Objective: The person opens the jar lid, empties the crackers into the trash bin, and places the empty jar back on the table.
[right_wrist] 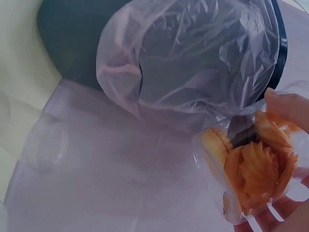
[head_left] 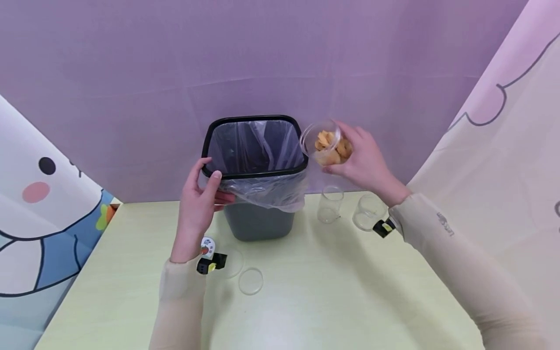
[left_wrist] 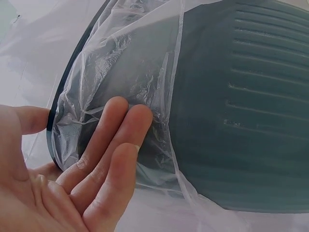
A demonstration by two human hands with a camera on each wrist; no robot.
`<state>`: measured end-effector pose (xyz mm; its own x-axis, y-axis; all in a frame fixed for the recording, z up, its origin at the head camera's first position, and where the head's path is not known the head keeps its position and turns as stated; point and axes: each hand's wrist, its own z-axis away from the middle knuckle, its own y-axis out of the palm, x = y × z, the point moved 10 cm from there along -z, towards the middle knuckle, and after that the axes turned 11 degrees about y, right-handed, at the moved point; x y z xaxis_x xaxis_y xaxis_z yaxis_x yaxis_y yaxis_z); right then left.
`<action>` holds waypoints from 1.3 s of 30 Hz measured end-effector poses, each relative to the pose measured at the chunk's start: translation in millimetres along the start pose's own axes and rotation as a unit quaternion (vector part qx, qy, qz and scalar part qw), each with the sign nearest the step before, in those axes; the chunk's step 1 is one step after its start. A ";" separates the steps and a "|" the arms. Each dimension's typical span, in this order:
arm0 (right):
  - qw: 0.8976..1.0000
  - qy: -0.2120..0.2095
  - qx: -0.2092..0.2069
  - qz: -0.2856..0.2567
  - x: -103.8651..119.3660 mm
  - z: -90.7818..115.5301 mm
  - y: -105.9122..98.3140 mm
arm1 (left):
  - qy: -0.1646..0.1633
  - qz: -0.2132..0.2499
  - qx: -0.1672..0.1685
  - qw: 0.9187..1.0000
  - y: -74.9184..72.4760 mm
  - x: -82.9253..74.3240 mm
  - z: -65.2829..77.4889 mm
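Note:
A grey trash bin [head_left: 259, 224] with a black rim stands at the back of the table, and a clear plastic bag [head_left: 282, 194] lines it and folds over the outside. My left hand [head_left: 198, 206] holds the bin's rim at its near left corner; in the left wrist view, three fingers [left_wrist: 104, 154] lie along the bagged outer wall. To the right of the bin, my right hand [head_left: 367, 163] grips a clear plastic jar [head_left: 311, 138], raised and tilted with its mouth toward the bin. Orange-brown cookies [right_wrist: 256, 169] and one dark piece [right_wrist: 241, 130] are inside the jar.
Two transparent jars, one nearer the bin [head_left: 329, 206] and one farther right [head_left: 367, 214], stand on the table [head_left: 315, 301]. A round clear lid [head_left: 251, 281] lies in front of the bin. Near my left wrist are another lid [head_left: 236, 262] and a printed label [head_left: 208, 246]. A purple curtain [head_left: 131, 121] hangs behind.

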<state>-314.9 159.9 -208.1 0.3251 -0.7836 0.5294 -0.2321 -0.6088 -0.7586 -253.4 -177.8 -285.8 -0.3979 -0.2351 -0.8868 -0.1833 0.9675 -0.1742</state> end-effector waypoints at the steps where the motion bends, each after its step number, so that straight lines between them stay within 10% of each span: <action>1: 1.000 0.000 0.001 0.005 1.9 -3.5 0.0 | 0.000 0.001 -0.001 1.000 -0.1 0.1 -0.1; 17: 0.993 -0.062 0.011 0.104 30.7 -43.7 6.2 | 0.004 0.005 0.002 1.000 -2.3 0.1 0.3; 25: 0.969 -0.175 -0.031 0.171 63.7 -40.5 4.4 | 0.011 -0.006 0.005 1.000 -1.2 -0.3 0.2; 39: 0.953 -0.229 -0.072 0.183 78.5 -31.2 3.5 | 0.001 -0.006 0.006 1.000 -3.8 1.2 0.0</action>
<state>-318.8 92.4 -157.3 0.5566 -0.8308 -0.0074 -0.5199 -0.3413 -0.7831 -253.3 -181.8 -286.2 -0.3981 -0.2477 -0.8832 -0.1770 0.9655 -0.1910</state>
